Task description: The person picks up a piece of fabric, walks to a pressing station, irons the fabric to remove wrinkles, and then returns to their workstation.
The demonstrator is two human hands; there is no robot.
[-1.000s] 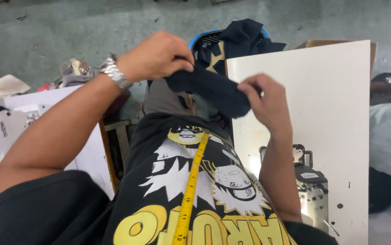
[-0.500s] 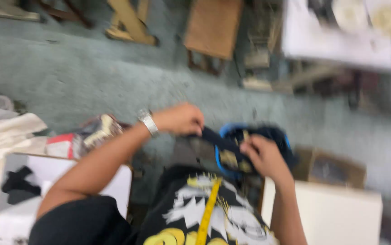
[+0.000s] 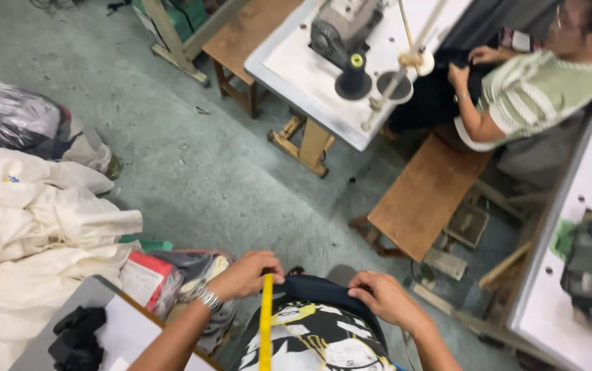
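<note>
My left hand (image 3: 246, 274), with a metal watch on its wrist, grips the left end of a dark navy fabric piece (image 3: 316, 288) held across my front. My right hand (image 3: 387, 300) grips its right end. A yellow measuring tape (image 3: 266, 323) hangs down over my black printed shirt (image 3: 316, 340), right beside my left hand. The fabric is stretched between both hands, just above the shirt.
A pile of cream cloth (image 3: 28, 227) lies at left beside a white table corner (image 3: 127, 333) with black scraps. A wooden bench (image 3: 430, 196) and a sewing table (image 3: 323, 79) with a machine stand ahead. Another person in a striped green top (image 3: 536, 89) sits sewing there.
The view has swung upward from my lap to the floor and the sewing table ahead. My hands have dropped low in view, still holding the dark fabric between them.
</note>
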